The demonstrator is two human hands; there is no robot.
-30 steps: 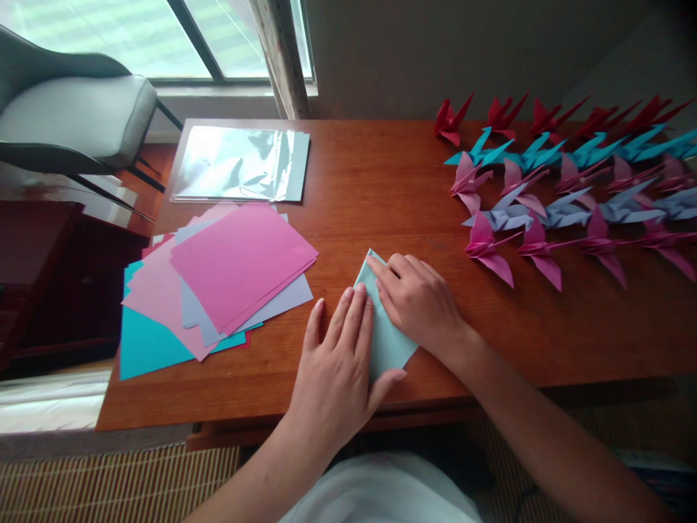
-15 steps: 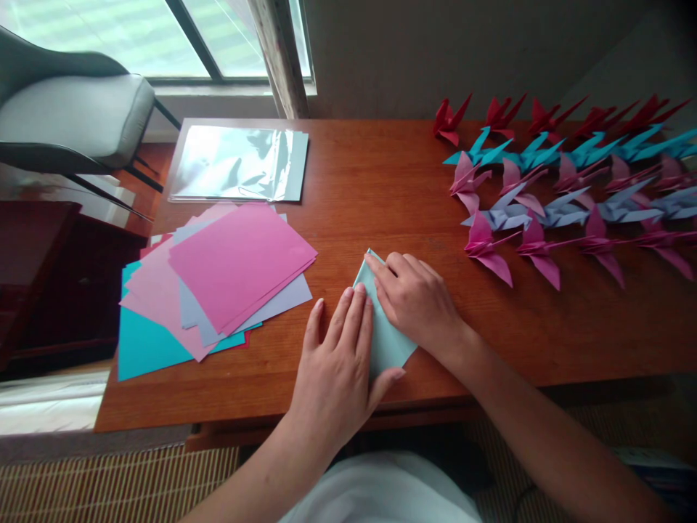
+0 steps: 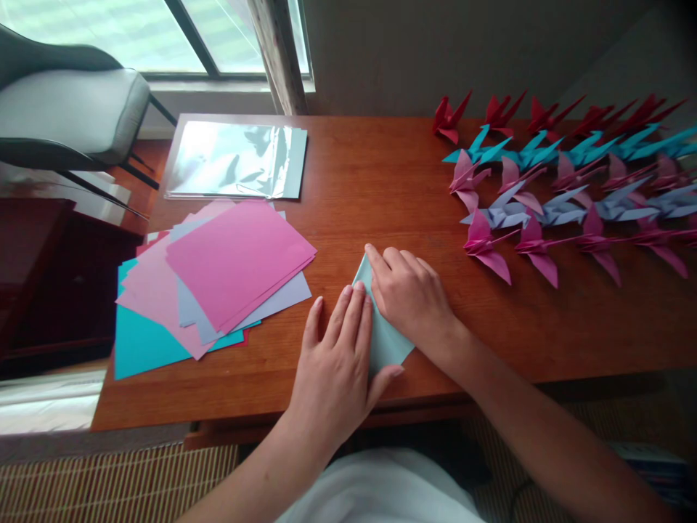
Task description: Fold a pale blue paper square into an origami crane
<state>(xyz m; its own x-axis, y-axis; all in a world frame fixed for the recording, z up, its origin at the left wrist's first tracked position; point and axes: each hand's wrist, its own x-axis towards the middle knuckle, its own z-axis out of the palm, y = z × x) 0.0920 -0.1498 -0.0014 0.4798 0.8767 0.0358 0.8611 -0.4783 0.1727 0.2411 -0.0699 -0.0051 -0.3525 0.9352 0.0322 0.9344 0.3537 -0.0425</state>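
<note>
A folded pale blue-green paper [image 3: 384,340] lies on the wooden table [image 3: 381,174] near its front edge. My left hand [image 3: 335,363] lies flat on the paper's left side, fingers stretched out and thumb across its lower corner. My right hand [image 3: 411,294] rests on the paper's upper right part, fingers curled, with the index fingertip pressing at the paper's top corner. Most of the paper is hidden under the two hands.
A loose stack of pink, lilac and turquoise square sheets [image 3: 218,276] lies to the left. A clear plastic sleeve [image 3: 237,161] lies behind it. Rows of several folded paper cranes [image 3: 549,189] fill the table's right side. A grey chair [image 3: 70,109] stands by the window.
My right index finger has slid up along the paper's edge to its top corner. The left hand has stayed where it was.
</note>
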